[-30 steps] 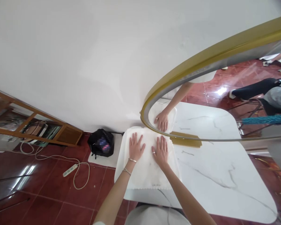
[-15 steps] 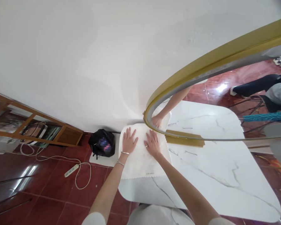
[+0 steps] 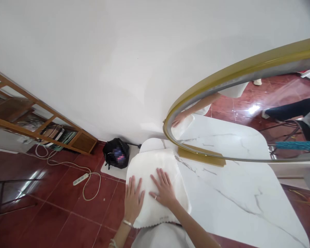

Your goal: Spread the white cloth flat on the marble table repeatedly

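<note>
A white cloth (image 3: pixel 147 165) with a scalloped edge lies over the left end of the white marbled table (image 3: pixel 229 186), its near edge at the table's front by my lap. My left hand (image 3: pixel 133 198) rests flat on the cloth's left side, fingers spread. On the middle of the cloth lies my right hand (image 3: pixel 164 187), palm down with fingers apart and a ring on one finger. Small dark lettering shows near the cloth's front edge.
A gold-framed mirror (image 3: pixel 201 86) stands on the table against the white wall, reflecting an arm and a seated person. On the left are a black bag (image 3: pixel 116 153), a power strip (image 3: pixel 80 179) with its cord on red tiles, and a wooden cabinet (image 3: pixel 84 141).
Both hands and the cloth have slid toward me. The table's far left corner now shows beyond the cloth, and its front edge is covered. The view has shifted slightly.
</note>
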`<state>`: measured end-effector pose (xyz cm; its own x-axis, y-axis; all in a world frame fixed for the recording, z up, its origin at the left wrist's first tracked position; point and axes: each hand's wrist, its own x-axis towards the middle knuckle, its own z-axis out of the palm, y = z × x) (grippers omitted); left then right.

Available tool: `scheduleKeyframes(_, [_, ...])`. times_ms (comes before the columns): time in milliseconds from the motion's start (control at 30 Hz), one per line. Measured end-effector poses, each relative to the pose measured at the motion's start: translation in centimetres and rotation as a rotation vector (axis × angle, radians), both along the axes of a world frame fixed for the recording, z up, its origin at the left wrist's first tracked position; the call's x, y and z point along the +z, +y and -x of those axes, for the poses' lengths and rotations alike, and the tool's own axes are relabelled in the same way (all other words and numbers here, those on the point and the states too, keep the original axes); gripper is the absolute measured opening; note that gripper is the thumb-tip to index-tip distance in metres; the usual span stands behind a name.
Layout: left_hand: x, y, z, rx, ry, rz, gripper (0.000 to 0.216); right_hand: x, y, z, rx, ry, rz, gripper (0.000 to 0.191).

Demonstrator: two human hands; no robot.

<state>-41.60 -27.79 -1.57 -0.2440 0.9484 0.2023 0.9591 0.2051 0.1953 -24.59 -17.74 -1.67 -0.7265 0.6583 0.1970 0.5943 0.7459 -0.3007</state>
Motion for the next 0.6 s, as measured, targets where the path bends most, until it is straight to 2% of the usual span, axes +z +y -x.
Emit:
scheduleKeyframes(67, [0.0,-0.5,-0.4,0.016,0.01,-0.012,0.059,-0.2,0.1,-0.2,0.008,-0.005,-0.013,0.075])
scheduleKeyframes(133, [0.0,0.2,-1.0,0.011,0.024,-0.026,0.059,-0.3,0.3,-0.9,0.0,-0.016,-0.033,0.071])
scheduleKeyframes(267, [0.1,2.8,-3.7,-0.13,0.019,-0.017,0.06,-0.7,0.3,-4.8,-0.118,-0.035,-0.088,0.066])
scheduleKeyframes(400, [0.2,5.7,-8.8,-0.315,-0.045,-0.015,0.062,-1.6,-0.5,-11.3,-0.313,-0.028,-0.143,0.064])
scheduleKeyframes(500, [0.3,7.3,-12.9,-0.458,-0.11,-0.015,0.063,-2.5,-1.6,-16.1,-0.538,0.018,-0.167,0.067])
scheduleKeyframes(600, [0.4,8.4,-15.5,-0.554,-0.153,-0.008,0.063,-3.2,-2.4,-18.8,-0.764,0.062,-0.19,0.071])
